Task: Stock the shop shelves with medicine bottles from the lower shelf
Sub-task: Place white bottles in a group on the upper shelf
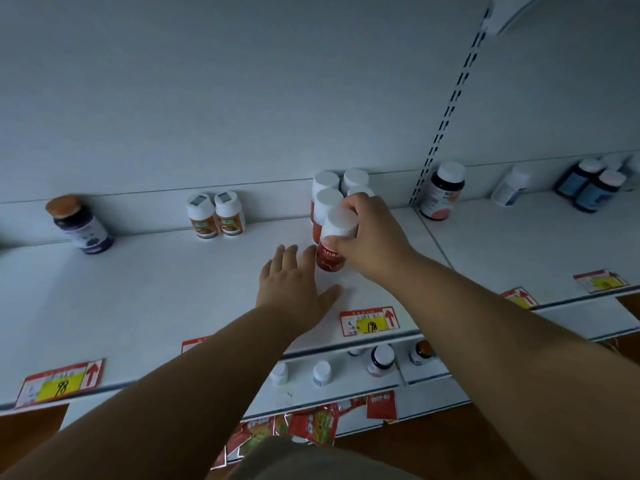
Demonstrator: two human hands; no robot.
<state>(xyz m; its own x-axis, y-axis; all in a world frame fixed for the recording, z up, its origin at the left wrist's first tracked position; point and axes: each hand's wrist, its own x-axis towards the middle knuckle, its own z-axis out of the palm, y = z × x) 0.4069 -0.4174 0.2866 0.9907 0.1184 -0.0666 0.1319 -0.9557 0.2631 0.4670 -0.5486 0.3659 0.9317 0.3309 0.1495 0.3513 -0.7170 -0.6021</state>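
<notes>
A red medicine bottle with a white cap [331, 258] stands on the white shelf [166, 292], at the front of a cluster of like red bottles [325, 188]. My right hand [372, 237] grips it round the cap and shoulder from the right. My left hand [294, 289] lies flat on the shelf with straight fingers, its fingertips touching the bottle's left side. On the lower shelf [346, 389] stand several small bottles, among them a white-capped one [321, 373] and a dark one [381, 360].
A dark purple bottle with an orange lid [81, 225] stands far left, two orange-labelled bottles [215, 215] beside it. A dark bottle [443, 192] and blue bottles [588, 188] stand on the right bay. Price tags [369, 321] line the shelf edge. Red packets [311, 427] lie below.
</notes>
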